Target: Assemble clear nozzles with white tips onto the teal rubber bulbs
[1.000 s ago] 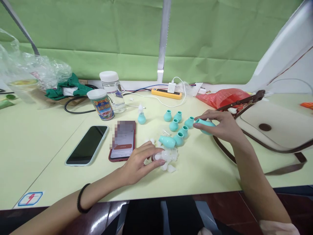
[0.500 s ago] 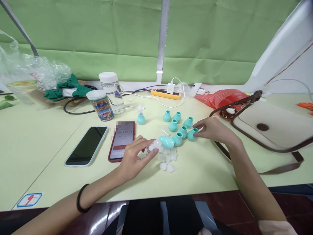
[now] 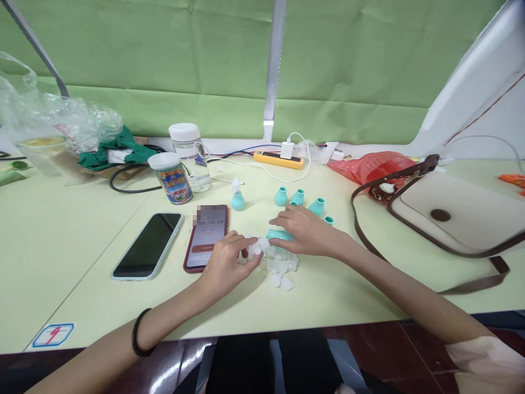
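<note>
Left hand [image 3: 229, 260], head view: grip clamped on a small translucent white plastic piece [image 3: 258, 248].
Right hand [image 3: 307, 231]: thumb and fingers apart around a glossy turquoise bulb [image 3: 278, 235] lying on the pale yellow surface [image 3: 348, 293]; whether clamped, cannot tell.
Other bulbs: six visible, five open-necked, one with a white tip [image 3: 236, 185] in its neck.
Phones: two, one red-cased [image 3: 207, 241], one pale-cased [image 3: 147, 246].
Drink containers: clear white-lidded jug [image 3: 189, 156], printed cup [image 3: 172, 179]; contents unclear.
</note>
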Tool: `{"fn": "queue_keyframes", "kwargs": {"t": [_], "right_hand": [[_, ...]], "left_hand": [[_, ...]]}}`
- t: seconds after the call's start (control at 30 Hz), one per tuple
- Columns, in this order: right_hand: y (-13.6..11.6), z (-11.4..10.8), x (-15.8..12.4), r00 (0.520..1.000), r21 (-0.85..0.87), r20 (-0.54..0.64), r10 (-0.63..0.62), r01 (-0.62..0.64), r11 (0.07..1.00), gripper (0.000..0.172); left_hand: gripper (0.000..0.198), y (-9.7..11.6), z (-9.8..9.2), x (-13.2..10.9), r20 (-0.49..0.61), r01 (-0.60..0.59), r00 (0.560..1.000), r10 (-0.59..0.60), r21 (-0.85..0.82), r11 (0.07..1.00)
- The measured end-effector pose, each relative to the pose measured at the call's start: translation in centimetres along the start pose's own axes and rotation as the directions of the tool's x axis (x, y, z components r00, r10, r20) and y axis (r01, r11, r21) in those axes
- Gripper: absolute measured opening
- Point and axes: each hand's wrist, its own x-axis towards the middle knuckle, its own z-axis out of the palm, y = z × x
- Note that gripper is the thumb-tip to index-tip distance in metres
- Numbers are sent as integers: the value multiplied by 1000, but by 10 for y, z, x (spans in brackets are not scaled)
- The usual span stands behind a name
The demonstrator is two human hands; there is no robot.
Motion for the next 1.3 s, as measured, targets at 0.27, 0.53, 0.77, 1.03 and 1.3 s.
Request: {"fn": "queue_keyframes", "kwargs": {"t": [0.27,0.53,0.77,1.03,1.3], "right_hand": [[13,-4,23,999,270,-13,40,-35,962,27],[18,8,51,960,391,-185,211,-125,912,19],[11,12,46,947,394,-254,196,-84,915,26],[-22,4,-7,974,898,-147,170,59,435,26],[-29,24,-25,903,895,-272,332,110,432,16]], "left_hand": [[23,-2,0,-2,9,-122,992,122,104,987],[25,0,-1,-2,28,-149,989,147,111,983],[27,2,-3,-1,53,23,998,-21,-40,999],[18,6,-8,-3,18,-28,999,35,-304,952],[29,5,-1,-6,-60,-213,977,204,-296,931]]}}
